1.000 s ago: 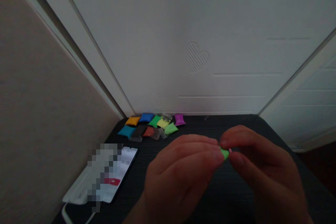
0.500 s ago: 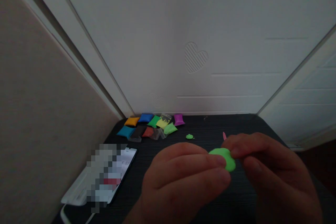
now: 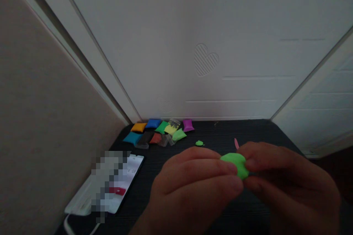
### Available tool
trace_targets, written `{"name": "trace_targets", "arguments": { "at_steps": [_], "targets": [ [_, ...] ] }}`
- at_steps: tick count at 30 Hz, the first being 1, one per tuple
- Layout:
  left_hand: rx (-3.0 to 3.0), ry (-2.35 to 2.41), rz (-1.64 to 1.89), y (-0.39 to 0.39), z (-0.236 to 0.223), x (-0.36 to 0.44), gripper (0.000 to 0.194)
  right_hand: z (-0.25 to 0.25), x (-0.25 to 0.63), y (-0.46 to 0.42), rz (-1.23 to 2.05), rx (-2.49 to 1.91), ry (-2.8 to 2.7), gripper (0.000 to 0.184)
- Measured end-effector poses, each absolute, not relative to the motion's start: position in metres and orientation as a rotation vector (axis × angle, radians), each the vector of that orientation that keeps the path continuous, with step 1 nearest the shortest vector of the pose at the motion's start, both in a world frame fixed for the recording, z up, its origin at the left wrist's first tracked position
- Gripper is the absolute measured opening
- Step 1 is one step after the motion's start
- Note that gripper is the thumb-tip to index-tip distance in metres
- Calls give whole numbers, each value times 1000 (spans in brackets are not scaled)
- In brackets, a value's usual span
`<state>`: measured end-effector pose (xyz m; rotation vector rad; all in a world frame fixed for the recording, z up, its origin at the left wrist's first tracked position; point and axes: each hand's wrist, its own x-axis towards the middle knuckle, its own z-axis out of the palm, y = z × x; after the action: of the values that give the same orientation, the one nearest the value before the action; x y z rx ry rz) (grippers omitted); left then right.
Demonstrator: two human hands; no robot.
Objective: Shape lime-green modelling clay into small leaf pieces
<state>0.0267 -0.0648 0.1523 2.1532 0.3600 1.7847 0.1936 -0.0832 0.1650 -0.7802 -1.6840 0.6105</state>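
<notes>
A lump of bright green modelling clay (image 3: 235, 162) is held up above the dark table. My left hand (image 3: 190, 187) is closed on it from the left, its fingers covering the lower part. My right hand (image 3: 289, 180) pinches the clay's right edge, forefinger above and thumb below. Beyond the hands, a small piece of green clay (image 3: 199, 143) lies on the table. A pink tool or strip (image 3: 236, 143) pokes out behind my right fingers, its lower end hidden.
Several coloured clay packets (image 3: 146, 137) lie in a cluster at the back left of the table (image 3: 220, 132). Nearer on the left are a phone (image 3: 129, 176) and a white cable (image 3: 67, 224), partly blurred out. A white panel with a heart relief (image 3: 205, 60) stands behind.
My right thumb has come up against the clay, and the right fingers now press its edge. The clay's rim looks more angular. My left hand has shifted slightly right.
</notes>
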Motion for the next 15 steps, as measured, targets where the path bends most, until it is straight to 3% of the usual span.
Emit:
{"name": "trace_targets", "arguments": {
  "at_steps": [15],
  "targets": [
    [2242, 467, 1749, -67, 153, 26, 23, 167, 197, -84, 769, -746, -1657, 27]
  ]
}}
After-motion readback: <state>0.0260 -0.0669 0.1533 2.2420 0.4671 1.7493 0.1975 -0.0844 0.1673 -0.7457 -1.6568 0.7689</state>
